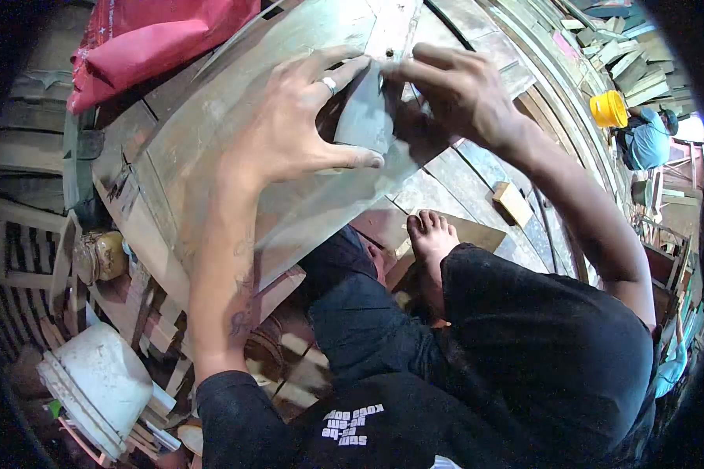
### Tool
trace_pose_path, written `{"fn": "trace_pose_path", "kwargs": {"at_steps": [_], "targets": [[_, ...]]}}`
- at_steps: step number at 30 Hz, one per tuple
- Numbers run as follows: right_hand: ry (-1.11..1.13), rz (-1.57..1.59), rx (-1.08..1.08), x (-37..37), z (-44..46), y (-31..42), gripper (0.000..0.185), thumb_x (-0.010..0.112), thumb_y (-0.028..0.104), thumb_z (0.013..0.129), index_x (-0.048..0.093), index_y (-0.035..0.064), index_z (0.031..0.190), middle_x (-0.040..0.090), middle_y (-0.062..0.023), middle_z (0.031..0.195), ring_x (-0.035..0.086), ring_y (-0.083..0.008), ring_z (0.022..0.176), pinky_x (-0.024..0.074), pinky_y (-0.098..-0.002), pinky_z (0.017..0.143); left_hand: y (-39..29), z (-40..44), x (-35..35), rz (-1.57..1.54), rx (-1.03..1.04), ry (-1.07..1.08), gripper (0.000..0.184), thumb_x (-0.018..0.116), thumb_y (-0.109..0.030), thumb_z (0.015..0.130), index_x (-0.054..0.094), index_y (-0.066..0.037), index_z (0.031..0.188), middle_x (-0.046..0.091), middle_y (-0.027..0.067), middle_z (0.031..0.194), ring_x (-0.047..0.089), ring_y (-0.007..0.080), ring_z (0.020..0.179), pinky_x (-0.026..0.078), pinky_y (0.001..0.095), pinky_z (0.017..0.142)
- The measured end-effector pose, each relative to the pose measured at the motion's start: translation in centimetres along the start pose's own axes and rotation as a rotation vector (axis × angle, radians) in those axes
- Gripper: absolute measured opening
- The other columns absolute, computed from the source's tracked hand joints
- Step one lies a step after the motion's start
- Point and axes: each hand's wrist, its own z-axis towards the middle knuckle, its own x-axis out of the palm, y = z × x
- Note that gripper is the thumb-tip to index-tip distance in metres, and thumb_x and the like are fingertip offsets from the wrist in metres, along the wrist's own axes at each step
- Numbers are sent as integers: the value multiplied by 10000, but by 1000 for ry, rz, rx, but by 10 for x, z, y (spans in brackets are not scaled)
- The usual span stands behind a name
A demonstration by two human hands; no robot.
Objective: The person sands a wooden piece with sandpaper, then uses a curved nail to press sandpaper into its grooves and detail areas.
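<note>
- Hands: two, both belonging to the person wearing the camera.
- Left hand (289, 117): one, wearing one ring (329, 83). The fingers and thumb form a wide curve around one pale tapered piece (365, 121). The fingertips lie at its narrow end and the thumb at its broad end. Firmness of grip: cannot tell.
- Right hand (461, 94): one, positioned beside the narrow end of the same piece, with the fingers bent and directed toward it. Whether these fingers grip the piece: cannot tell.
- Pale tapered piece: one, located between the two hands, above one translucent sheet (203, 168). Narrow end points away from the person.
- Translucent sheet: one, laid over wooden boards.
- Wood block (512, 203): one, lying on the boards to the right of one bare foot (432, 234).
- Red fabric item (156, 47): one, located at upper left, near the sheet.
- Jar (102, 256): one, located at the left side.
- White bucket (105, 383): one, tilted in view, located at lower left.
- Yellow bucket (608, 109): one, located at far right, just beside one other person (648, 141) in a blue top.
- Wood offcuts (633, 66): many, piled at upper right; overlap prevents an exact count.
</note>
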Motion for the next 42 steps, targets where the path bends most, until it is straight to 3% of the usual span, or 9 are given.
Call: {"fn": "trace_pose_path", "kwargs": {"at_steps": [6, 8, 12, 16, 22, 24, 30, 39, 42], "targets": [[31, 168, -199, 0, -8, 16, 556, 813, 176, 730, 689, 200, 1271, 670, -91, 1029, 725, -342, 896, 606, -459, 749, 1, 3, 1, -21, 31, -6, 1035, 947, -531, 660, 603, -88, 1530, 572, 148, 1549, 530, 391, 1429, 379, 511, 1235], [-17, 191, 85, 4, -5, 2, 515, 824, 180, 740, 727, 169, 1245, 700, -108, 1001, 737, -358, 899, 610, -454, 753, 3, 1, 4, -41, 27, -14, 1031, 943, -523, 667, 596, -91, 1536, 571, 147, 1550, 529, 387, 1433, 370, 514, 1242], [-42, 66, -231, 0, -14, 28, 502, 818, 139, 777, 738, 131, 1272, 668, -92, 930, 702, -284, 777, 588, -411, 682, 4, 3, 1, 2, 71, -18, 1020, 934, -515, 687, 585, -97, 1549, 568, 146, 1557, 527, 386, 1437, 375, 500, 1242], [-54, 40, -14, -3, -9, 4, 520, 822, 188, 744, 717, 171, 1254, 698, -100, 1066, 734, -342, 889, 610, -446, 742, -3, 1, -1, -13, -3, 10, 1013, 939, -493, 671, 596, -102, 1541, 565, 146, 1567, 523, 378, 1444, 374, 499, 1243], [-95, 162, -176, 8, -17, 23, 491, 797, 183, 755, 726, 195, 1241, 683, -85, 981, 733, -333, 853, 604, -435, 690, 1, 4, -1, -22, 42, 2, 1016, 947, -494, 674, 595, -107, 1546, 564, 141, 1568, 528, 382, 1440, 375, 496, 1242], [-27, 197, 63, -1, -10, 14, 505, 809, 177, 743, 730, 197, 1241, 701, -84, 990, 741, -328, 867, 608, -432, 713, -1, 1, -1, -25, 27, -4, 1007, 947, -495, 674, 604, -105, 1537, 563, 139, 1569, 525, 384, 1442, 375, 497, 1243], [-82, 83, -239, 5, -16, 20, 570, 835, 134, 741, 731, 163, 1301, 691, -67, 952, 709, -269, 808, 584, -392, 695, -2, 3, -2, -12, -6, 18, 986, 951, -500, 667, 627, -129, 1522, 567, 117, 1565, 530, 387, 1434, 385, 502, 1237], [-125, 153, -130, 8, -10, 20, 556, 833, 94, 738, 749, 139, 1286, 671, -65, 882, 719, -264, 748, 587, -405, 653, 0, 3, -3, -23, 15, 15, 981, 948, -497, 661, 636, -123, 1512, 573, 136, 1562, 531, 375, 1441, 379, 513, 1240], [-15, 145, 61, 0, -10, 20, 525, 779, 215, 780, 706, 188, 1300, 721, -85, 1058, 757, -332, 857, 620, -442, 727, 1, 3, 0, -26, 35, -15, 984, 944, -493, 658, 633, -126, 1517, 580, 139, 1554, 536, 373, 1437, 369, 515, 1245]]}}
